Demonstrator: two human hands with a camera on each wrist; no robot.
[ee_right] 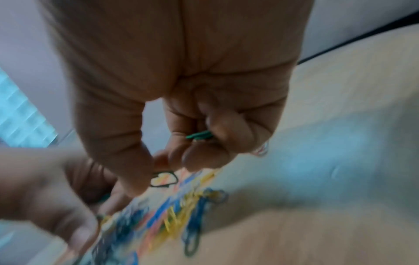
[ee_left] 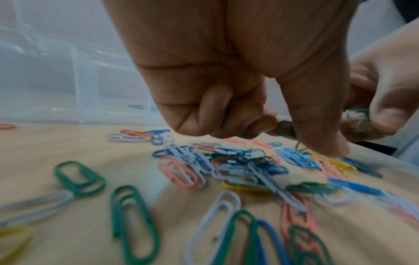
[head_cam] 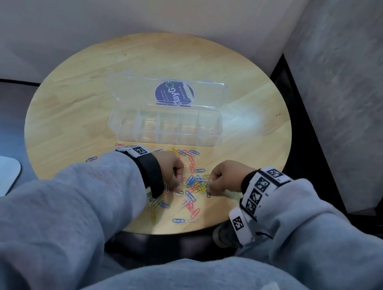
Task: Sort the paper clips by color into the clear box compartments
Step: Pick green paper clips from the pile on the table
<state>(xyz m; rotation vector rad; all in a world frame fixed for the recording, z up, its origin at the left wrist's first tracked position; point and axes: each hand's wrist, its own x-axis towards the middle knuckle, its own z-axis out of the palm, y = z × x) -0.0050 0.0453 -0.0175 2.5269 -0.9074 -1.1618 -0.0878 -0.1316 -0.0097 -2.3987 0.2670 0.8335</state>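
Head view: we find the clear box (head_cam: 164, 127) standing open on the round wooden counter (head_cam: 71, 113), lid tipped back, its row of compartments showing no clips that we can make out. The paper clips (head_cam: 193, 185) lie loose on the counter just in front of the box, mixed in colour: blue, yellow, pink, white and green, most in one tangled heap between our hands, a few strays toward the near edge and off to the left. We judge the sort barely begun; nothing is filed, and essentially the whole heap is left to do.

Grip, left: our left hand (head_cam: 171, 168) sits low at the left side of the heap, fingers curled under. In the left wrist view a green clip (ee_left: 286, 129) pokes out between the curled fingers and the thumb, so we read this grip as pressed together and pinching green. How many clips it holds we cannot tell.

Grip, right: our right hand (head_cam: 226, 176) is likewise fisted at the right side of the heap. The right wrist view, though blurred, shows green clips (ee_right: 200, 135) tucked against the palm under the folded fingers, while thumb and forefinger reach down close to a dark green clip (ee_right: 163, 179) on the counter. Whether they touch it we cannot tell.

Both hands appear to be collecting green first.
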